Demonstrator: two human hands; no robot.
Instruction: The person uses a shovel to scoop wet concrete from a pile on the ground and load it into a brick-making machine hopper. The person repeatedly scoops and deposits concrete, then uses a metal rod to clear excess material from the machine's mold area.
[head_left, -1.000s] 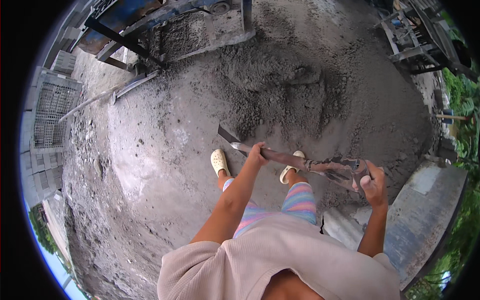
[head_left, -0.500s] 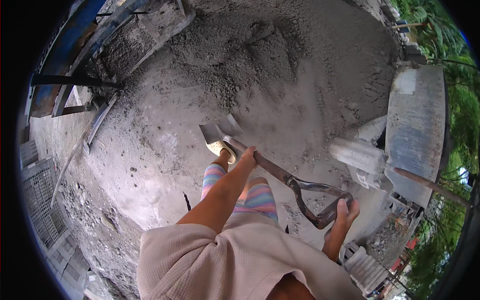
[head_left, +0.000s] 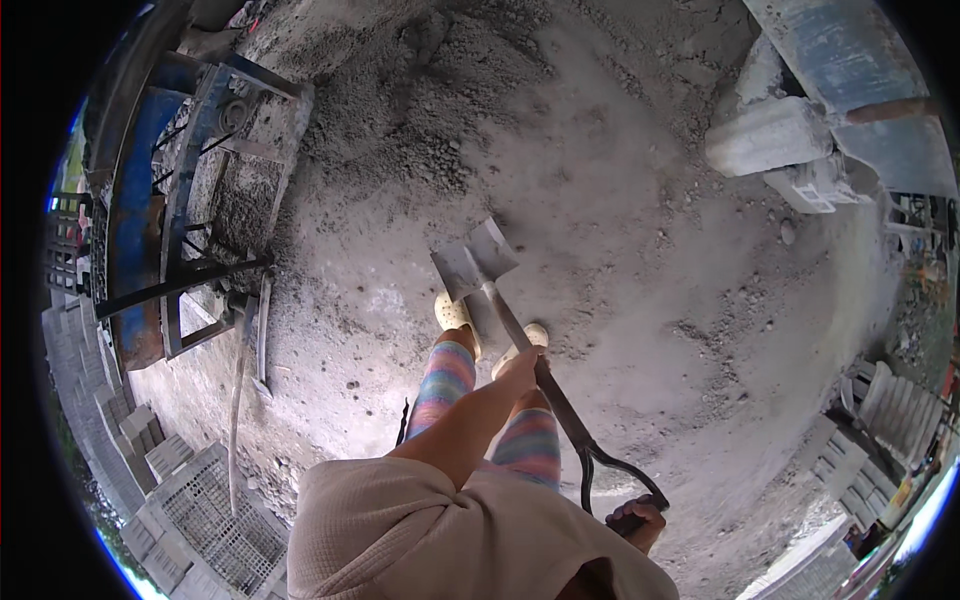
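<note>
Across the front of my legs I hold a shovel with a flat, square metal blade and a forked handle. My left hand is closed round the shaft, part way down. At the upper end my right hand wraps round the grip, close to my right side. The blade hangs just beyond my cream clogs, tilted, with no load visible on it. Whether it touches the ground I cannot tell.
A heap of grey sand and gravel lies ahead. At the left stands a blue-and-rusty metal frame, with a long pole near it. Plastic crates and stacked blocks are lower left. Broken concrete and a metal sheet sit upper right.
My view and body have turned to the right. The shovel has swung so its grip is nearer my body, and my right hand is now wrapped around it. Both clogs now show.
</note>
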